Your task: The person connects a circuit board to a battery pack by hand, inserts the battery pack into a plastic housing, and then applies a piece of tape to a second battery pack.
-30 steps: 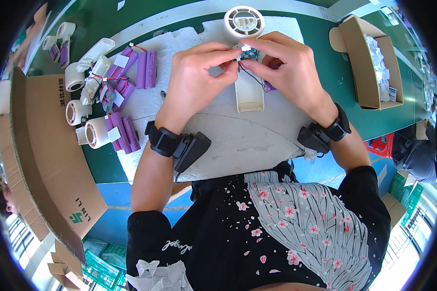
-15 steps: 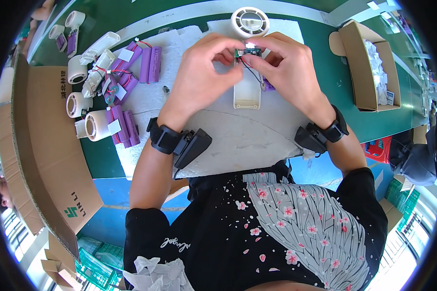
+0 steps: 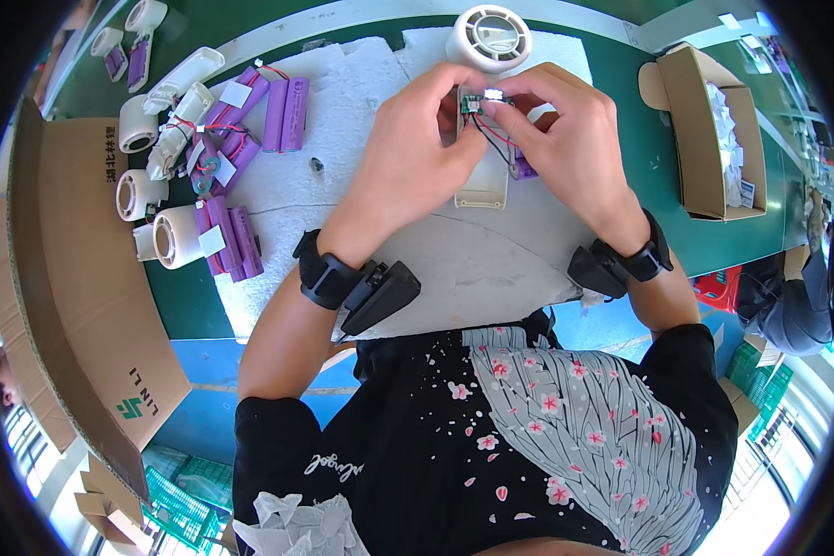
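Note:
My left hand (image 3: 415, 153) and my right hand (image 3: 570, 139) work close together at the upper middle of the table, fingers closed around a small green circuit board (image 3: 473, 105). The left thumb and fingertips are at the board's left end. On its right side, the right thumb and forefinger pinch the edge beside a bright white spot. Thin red and black wires run from it toward a purple battery (image 3: 524, 167), partly hidden under the right hand. Below the board lies a cream handle shell (image 3: 480, 193), joined to or touching a round cream fan head (image 3: 489, 39); the hands cover where they meet.
White foam sheet (image 3: 343, 185) covers the green table. To the left lie several purple battery packs (image 3: 285, 113), wires and cream fan housings (image 3: 176, 237). A large cardboard box (image 3: 93, 278) stands at the left edge; a smaller open box (image 3: 713, 139) with white pieces sits at right.
Both hands have moved slightly right and down with the circuit board. My left hand has come closer to the right one, and the board now shows more of its wires.

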Tool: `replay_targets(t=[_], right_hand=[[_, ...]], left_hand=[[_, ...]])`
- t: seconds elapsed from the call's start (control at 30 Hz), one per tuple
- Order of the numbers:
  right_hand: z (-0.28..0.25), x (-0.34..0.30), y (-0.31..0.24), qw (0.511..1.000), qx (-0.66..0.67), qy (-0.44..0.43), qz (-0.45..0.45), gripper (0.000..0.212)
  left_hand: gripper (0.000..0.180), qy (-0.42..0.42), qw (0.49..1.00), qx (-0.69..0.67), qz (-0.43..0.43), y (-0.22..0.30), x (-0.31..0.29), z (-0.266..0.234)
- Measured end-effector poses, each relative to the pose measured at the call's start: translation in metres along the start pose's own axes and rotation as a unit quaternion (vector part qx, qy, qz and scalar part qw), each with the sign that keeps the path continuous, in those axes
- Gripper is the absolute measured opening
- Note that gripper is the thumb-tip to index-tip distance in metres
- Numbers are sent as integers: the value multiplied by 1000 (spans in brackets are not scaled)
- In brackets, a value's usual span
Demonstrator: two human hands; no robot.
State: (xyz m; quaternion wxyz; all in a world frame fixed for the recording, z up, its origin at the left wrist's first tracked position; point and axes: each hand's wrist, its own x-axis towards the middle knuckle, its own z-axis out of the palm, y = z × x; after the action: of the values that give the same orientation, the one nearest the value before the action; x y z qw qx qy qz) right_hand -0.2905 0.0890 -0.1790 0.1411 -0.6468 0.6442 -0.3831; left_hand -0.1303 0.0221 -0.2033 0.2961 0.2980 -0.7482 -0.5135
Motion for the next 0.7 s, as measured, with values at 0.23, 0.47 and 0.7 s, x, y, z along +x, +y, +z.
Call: replay_targets(t=[0.23,0.47,0.7], right_hand=[[-1,-1,4,999,-14,-17,-27,16],[1,0,4,999,-25,6,-48,16],[4,2,3,998,-32,38,-50,19]], left_hand=[[33,-24,997,-46,-55,-1,4,-4],[29,13,997,-56,-52,-8,5,-1],[30,36,996,-66,-46,-9,6,1]])
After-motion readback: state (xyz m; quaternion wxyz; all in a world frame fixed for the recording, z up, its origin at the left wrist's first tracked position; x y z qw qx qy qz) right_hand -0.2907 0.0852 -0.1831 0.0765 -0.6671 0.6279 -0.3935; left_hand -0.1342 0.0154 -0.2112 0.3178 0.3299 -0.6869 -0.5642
